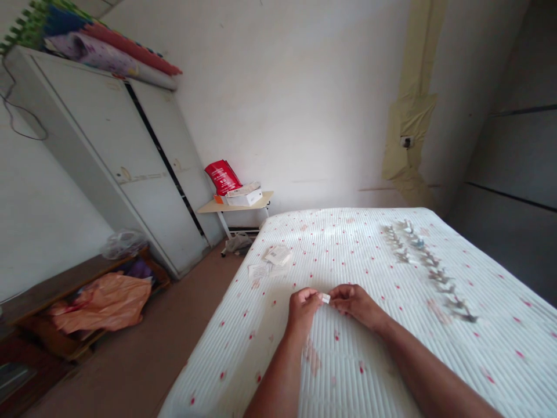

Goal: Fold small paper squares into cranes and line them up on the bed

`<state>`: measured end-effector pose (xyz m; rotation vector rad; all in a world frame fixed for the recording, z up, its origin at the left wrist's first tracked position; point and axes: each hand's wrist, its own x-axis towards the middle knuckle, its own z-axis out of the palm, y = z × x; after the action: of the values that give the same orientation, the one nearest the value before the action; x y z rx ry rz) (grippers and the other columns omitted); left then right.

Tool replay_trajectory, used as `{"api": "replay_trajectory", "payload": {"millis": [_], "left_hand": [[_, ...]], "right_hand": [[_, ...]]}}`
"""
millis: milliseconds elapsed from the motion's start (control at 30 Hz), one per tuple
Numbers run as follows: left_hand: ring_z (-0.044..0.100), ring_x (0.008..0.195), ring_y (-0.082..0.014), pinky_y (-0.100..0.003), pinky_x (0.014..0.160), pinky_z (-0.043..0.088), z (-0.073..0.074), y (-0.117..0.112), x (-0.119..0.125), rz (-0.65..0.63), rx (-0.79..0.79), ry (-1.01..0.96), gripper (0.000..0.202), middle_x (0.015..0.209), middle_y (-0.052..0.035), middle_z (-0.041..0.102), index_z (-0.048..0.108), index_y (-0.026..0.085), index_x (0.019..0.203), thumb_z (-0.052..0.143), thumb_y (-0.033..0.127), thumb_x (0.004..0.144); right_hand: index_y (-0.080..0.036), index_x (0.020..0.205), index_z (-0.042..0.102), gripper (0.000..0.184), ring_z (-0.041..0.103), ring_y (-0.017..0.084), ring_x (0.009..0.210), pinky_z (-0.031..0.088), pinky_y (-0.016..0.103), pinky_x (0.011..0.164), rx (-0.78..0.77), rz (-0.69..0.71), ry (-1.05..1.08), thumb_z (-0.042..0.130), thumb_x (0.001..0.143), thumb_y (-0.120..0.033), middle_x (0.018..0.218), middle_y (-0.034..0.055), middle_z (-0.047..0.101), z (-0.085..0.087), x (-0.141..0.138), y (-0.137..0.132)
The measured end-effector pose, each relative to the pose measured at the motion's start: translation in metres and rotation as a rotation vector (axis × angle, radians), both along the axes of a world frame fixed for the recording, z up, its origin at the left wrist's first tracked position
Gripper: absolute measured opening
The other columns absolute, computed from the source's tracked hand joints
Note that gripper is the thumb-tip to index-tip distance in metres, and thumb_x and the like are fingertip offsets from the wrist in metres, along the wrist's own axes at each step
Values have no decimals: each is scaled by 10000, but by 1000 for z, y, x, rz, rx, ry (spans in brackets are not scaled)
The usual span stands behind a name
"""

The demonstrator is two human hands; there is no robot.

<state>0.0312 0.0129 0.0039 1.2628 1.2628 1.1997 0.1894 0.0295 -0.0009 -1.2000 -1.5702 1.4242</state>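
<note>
My left hand (306,304) pinches a small white piece of folded paper (325,298) between thumb and fingers, above the middle of the bed. From the other side my right hand (353,302) has its fingers bent and closed at the paper's right edge. Its fingertips partly hide that edge. Beyond my left hand lie several thin printed paper squares (277,259), overlapping on the bedcover. To the right, small greyish-white pointed pieces (430,261) stand in two slanting rows; they are blurred, but look like folded paper shapes.
A ribbed white bedcover (348,371) with red spots spreads beneath my hands. Behind the bed's left corner, a small table (209,207) holds a white box (245,198) and a red bag (223,177). A grey cabinet (104,139) and a low wooden unit (35,302) stand left.
</note>
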Motion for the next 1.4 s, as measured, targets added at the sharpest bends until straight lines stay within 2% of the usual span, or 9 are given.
{"api": "replay_trajectory", "payload": {"millis": [267, 367, 533, 700, 867, 1100, 1200, 1300, 1400], "left_hand": [[446, 511, -94, -203, 517, 334, -3, 1, -1, -24, 15, 6, 253, 529, 11, 544, 611, 121, 655, 555, 367, 657], [453, 515, -97, -206, 522, 341, -7, 3, 0, -48, 20, 43, 251, 534, 7, 550, 599, 129, 628, 549, 374, 660], [449, 509, -95, -203, 511, 326, -10, 6, 3, -45, 7, 104, 236, 515, 20, 525, 575, 141, 593, 528, 358, 671], [437, 489, -86, -200, 496, 323, -5, 5, 4, -29, -13, 55, 252, 508, 30, 500, 546, 145, 597, 528, 384, 676], [430, 492, -80, -196, 495, 322, 0, 3, 2, -27, -9, 59, 251, 515, 34, 496, 527, 151, 594, 524, 383, 691], [470, 499, -81, -195, 491, 342, -3, 4, -1, -9, -22, -141, 205, 573, 23, 547, 565, 137, 749, 592, 262, 588], [449, 462, -65, -189, 471, 321, -7, 6, -3, 11, -29, -257, 210, 549, 36, 541, 544, 142, 746, 604, 218, 559], [432, 437, -60, -189, 454, 289, -8, 8, -5, 12, -59, -381, 228, 531, 39, 551, 524, 151, 753, 611, 208, 550], [419, 422, -58, -188, 443, 263, -7, 7, -6, -12, -102, -447, 241, 520, 35, 561, 501, 162, 747, 614, 204, 539]], "right_hand": [[-152, 697, 571, 362, 429, 82, 494, 322, 201, 450, 68, 59, 6, 525, 717, -511, 597, -14, 523, 9, 1, -5], [-164, 699, 550, 342, 396, 81, 487, 300, 206, 462, 115, 62, -26, 542, 717, -505, 552, -37, 473, 6, -1, -4], [-174, 576, 492, 325, 377, 85, 485, 289, 219, 483, 151, 9, -58, 560, 703, -466, 508, -39, 444, 4, -7, -2], [-175, 558, 477, 337, 361, 77, 448, 277, 221, 454, 76, -40, 14, 556, 692, -475, 489, -38, 446, 5, -14, -3], [-180, 553, 455, 341, 308, 71, 439, 246, 222, 444, 138, -93, -55, 536, 717, -467, 464, -61, 379, 5, -15, -4], [-170, 586, 477, 368, 331, 74, 441, 261, 218, 440, 110, -9, -36, 491, 767, -491, 481, -53, 397, 5, -17, -7], [-163, 618, 512, 389, 374, 86, 469, 301, 218, 463, 222, -2, -76, 429, 818, -486, 506, -39, 423, 3, -12, -6], [-171, 779, 567, 227, 460, 109, 592, 373, 230, 556, 424, -31, -85, 495, 811, -383, 675, -6, 517, 2, -5, -5], [-199, 885, 576, 135, 490, 120, 662, 402, 241, 593, 586, -10, -67, 545, 785, -285, 826, 25, 537, 4, -3, -6]]}}
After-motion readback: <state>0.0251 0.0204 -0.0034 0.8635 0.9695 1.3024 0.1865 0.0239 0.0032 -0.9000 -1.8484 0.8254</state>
